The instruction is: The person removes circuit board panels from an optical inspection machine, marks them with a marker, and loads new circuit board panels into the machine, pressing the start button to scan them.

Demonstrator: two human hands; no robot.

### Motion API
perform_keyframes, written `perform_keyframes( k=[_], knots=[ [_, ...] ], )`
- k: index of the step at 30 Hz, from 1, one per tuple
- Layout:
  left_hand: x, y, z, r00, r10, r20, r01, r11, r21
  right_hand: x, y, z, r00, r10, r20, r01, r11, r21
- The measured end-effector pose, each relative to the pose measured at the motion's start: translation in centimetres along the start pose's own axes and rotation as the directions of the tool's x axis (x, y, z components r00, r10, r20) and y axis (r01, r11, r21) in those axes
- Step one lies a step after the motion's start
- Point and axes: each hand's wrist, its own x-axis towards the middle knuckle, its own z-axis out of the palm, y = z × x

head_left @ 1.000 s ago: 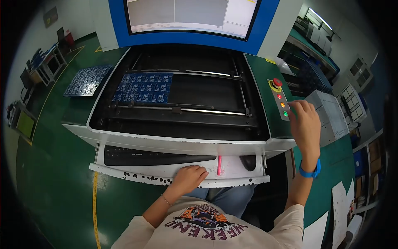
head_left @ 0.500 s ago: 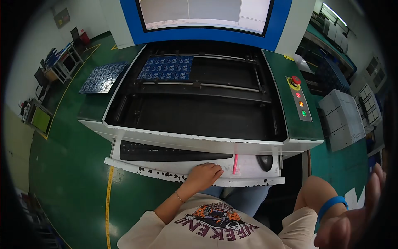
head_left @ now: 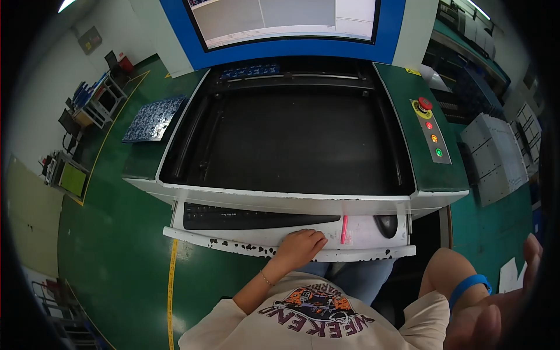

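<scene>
My left hand (head_left: 301, 248) rests palm down on the front edge of the pull-out keyboard tray (head_left: 271, 234), fingers lying close together and nothing visible under them. Beside it on the tray are a black keyboard (head_left: 256, 218), a pink pen (head_left: 344, 229) and a black mouse (head_left: 385, 226). My right hand (head_left: 496, 318) is raised at the lower right, near the camera, thumb and fingers apart, holding nothing I can see; the frame's dark rim cuts off part of it. At the back of the machine's black bed (head_left: 291, 140), a blue circuit board panel (head_left: 251, 71) sits on the rail carriage, partly hidden.
A monitor (head_left: 291, 20) stands above the bed. Another circuit board panel (head_left: 154, 119) lies on the machine's left ledge. On the right ledge are a red emergency knob (head_left: 424, 104) and lit buttons (head_left: 434, 139). White boxes (head_left: 494, 157) stand on the green bench to the right.
The rail carriage with the blue circuit board panel has slid away to the back of the bed. The view has shifted slightly; both hands keep nearly the same pose.
</scene>
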Motion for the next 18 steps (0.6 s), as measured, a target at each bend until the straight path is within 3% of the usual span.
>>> perform_keyframes(
  k=[1, 8, 10, 11, 14, 15, 16, 18],
  knots=[
    [0.1, 0.0, 0.1, 1.000, 0.003, 0.000, -0.003, 1.000, -0.001, -3.5, 1.2, -2.6, 1.000, -0.001, -0.009, 0.001, 1.000, 0.000],
    [1.1, 0.6, 0.3, 0.999, 0.001, 0.041, -0.004, 0.997, 0.072, 13.4, -3.6, 10.8, 0.997, -0.013, -0.074, 0.012, 1.000, -0.014],
    [1.7, 0.8, 0.9, 0.997, 0.054, 0.052, -0.059, 0.994, 0.089, 11.8, -3.2, 14.7, 0.962, 0.237, 0.132, -0.268, 0.907, 0.324],
    [2.0, 0.9, 1.0, 0.997, 0.056, 0.050, -0.060, 0.994, 0.090, 11.2, -3.9, 19.2, 0.903, 0.427, 0.043, -0.405, 0.814, 0.417],
    [2.6, 0.8, 1.2, 0.994, 0.088, 0.059, -0.093, 0.992, 0.080, 5.5, -3.9, 26.7, 0.706, 0.594, 0.387, -0.708, 0.611, 0.355],
    [2.5, 0.5, 1.3, 0.995, 0.085, 0.051, -0.087, 0.995, 0.040, 3.0, -4.5, 28.7, 0.615, 0.648, 0.450, -0.786, 0.553, 0.277],
    [2.6, 0.3, 1.4, 0.996, 0.083, 0.041, -0.083, 0.997, 0.000, 1.0, -4.9, 30.1, 0.618, 0.647, 0.447, -0.783, 0.557, 0.277],
    [2.7, 0.0, 1.2, 0.993, 0.106, 0.043, -0.105, 0.994, -0.012, -1.7, -5.9, 31.3, 0.430, 0.736, 0.523, -0.899, 0.401, 0.176]
  ],
)
